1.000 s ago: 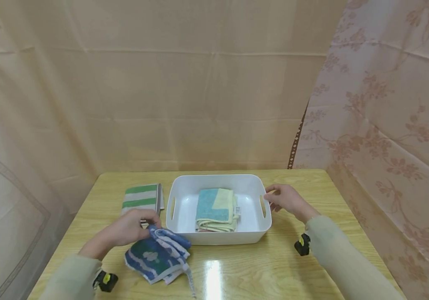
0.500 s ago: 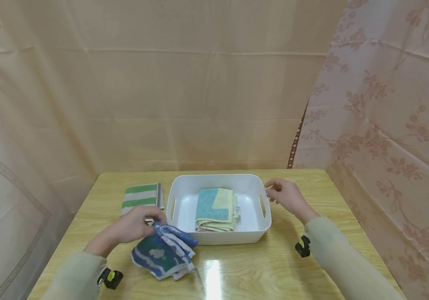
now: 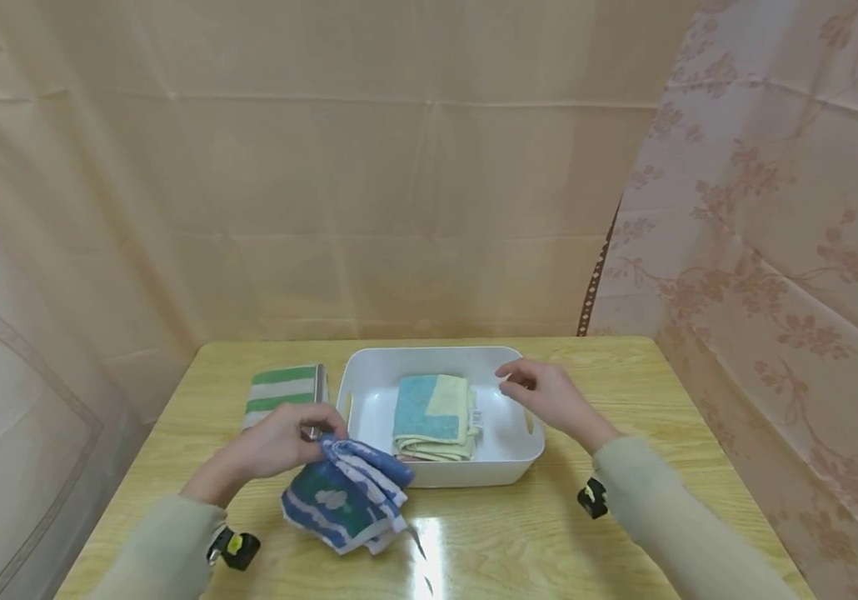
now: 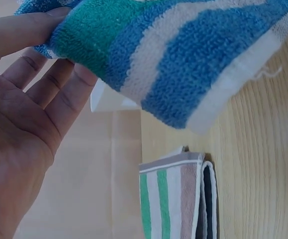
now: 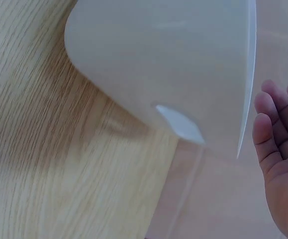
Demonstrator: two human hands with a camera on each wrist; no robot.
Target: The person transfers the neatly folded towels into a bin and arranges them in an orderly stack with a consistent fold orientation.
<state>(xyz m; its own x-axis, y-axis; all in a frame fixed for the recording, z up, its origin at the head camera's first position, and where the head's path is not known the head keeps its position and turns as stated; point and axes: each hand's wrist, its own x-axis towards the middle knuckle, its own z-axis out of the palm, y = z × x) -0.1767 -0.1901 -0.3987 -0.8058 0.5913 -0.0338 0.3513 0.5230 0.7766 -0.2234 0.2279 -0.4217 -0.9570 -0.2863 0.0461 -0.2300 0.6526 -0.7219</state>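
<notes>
My left hand pinches a blue, green and white towel by its top edge, in front of the white plastic bin's left corner. The towel hangs in loose folds and overlaps the front wall of the bin in the head view. In the left wrist view thumb and fingers meet on the terry cloth. My right hand hovers over the bin's right rim, fingers loosely bent, holding nothing. Inside the bin lies a folded teal and pale yellow towel with a small tag.
A folded green, white and grey striped towel lies on the wooden table, left of the bin. Beige curtain hangs behind the table, and a flowered cloth hangs on the right.
My left hand has carried the blue towel rightward and slightly up, along the bin's front. My right hand has left the bin's right handle and moved left over the rim.
</notes>
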